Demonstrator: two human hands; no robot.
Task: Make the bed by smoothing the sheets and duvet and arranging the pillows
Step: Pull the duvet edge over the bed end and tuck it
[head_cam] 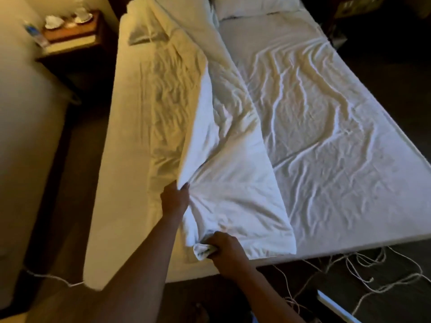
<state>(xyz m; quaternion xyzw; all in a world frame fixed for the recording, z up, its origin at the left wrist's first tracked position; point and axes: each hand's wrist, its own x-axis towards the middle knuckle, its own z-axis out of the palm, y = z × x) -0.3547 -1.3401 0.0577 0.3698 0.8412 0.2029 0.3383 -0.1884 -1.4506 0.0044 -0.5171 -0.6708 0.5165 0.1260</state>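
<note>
A white duvet (224, 141) lies folded in a long strip down the middle of the bed, from the headboard to the foot. My left hand (175, 197) grips its left edge, raised a little off the mattress. My right hand (225, 249) grips the bunched bottom corner at the foot edge. The wrinkled white fitted sheet (326, 127) shows on the right half and also on the left half. One pillow (254, 5) sits at the top right, and another pillow (144, 36) lies at the top left, partly under the duvet.
A dark wooden nightstand (70, 43) with cups and a water bottle stands at the upper left by the wall. Loose cords (349, 271) lie on the dark floor below the bed's foot at the right. A cable (46, 278) runs along the floor at left.
</note>
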